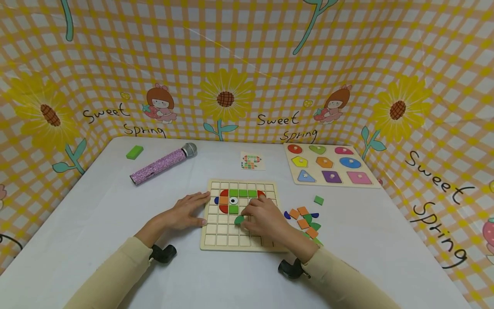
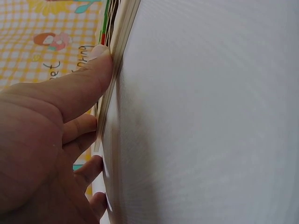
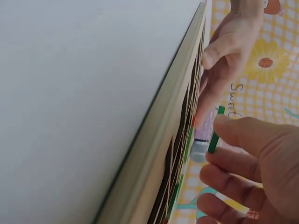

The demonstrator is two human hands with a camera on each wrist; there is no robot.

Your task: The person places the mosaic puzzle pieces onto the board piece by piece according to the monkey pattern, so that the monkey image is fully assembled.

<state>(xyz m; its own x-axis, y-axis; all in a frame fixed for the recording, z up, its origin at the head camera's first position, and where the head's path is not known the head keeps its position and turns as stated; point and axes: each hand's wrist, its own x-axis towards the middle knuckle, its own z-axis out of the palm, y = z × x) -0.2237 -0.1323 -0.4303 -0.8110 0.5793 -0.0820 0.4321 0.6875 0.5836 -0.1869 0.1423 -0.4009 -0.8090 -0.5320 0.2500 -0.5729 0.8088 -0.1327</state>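
A square wooden grid board (image 1: 221,240) lies before me, holding red, green, orange and blue pieces and a tile with an eye (image 1: 233,201). My left hand (image 1: 185,211) touches the board's left edge with extended fingers; in the left wrist view its thumb (image 2: 88,81) lies against the side. Over the board's middle, my right hand (image 1: 266,219) pinches a dark green leaf-shaped piece (image 1: 239,220) between thumb and fingertip. The right wrist view shows that green piece (image 3: 215,133) edge-on, raised off the grid. This hand covers part of the board's right half.
Right of the board lie several loose orange, green and blue pieces (image 1: 302,224) and a green tile (image 1: 318,200). Behind stand a pattern card (image 1: 253,161) and a shape puzzle with knobs (image 1: 335,182). A glittery microphone (image 1: 160,167) and a green block (image 1: 134,152) lie back left.
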